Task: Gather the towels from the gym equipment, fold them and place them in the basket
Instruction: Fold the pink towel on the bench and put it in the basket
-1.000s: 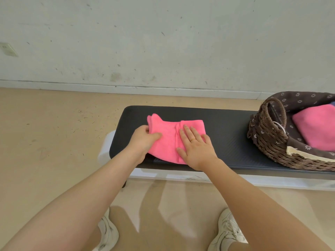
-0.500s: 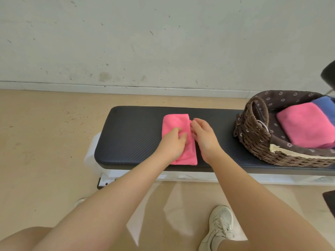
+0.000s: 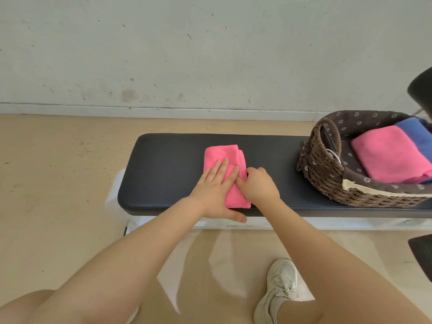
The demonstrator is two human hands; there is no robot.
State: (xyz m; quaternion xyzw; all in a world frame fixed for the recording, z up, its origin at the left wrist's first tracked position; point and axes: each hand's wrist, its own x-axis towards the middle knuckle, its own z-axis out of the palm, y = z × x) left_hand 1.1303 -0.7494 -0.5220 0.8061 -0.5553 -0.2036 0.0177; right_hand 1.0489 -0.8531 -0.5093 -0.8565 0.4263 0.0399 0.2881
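The left hand (image 3: 216, 192), curled on the towel (image 3: 225, 174) half a second ago, now presses flat while the right hand (image 3: 258, 185) pinches its 3 o'clock edge, so folding looks finished and the basket (image 3: 327, 181) at 3 o'clock is next.

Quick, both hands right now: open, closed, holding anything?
Left hand: open, fingers straight, pressing flat on the folded pink towel.
Right hand: fingers curled at the towel's right edge; cannot tell whether it grips it.

bench (image 3: 163, 169) bare leftward, basket (image 3: 327, 181) blocking right
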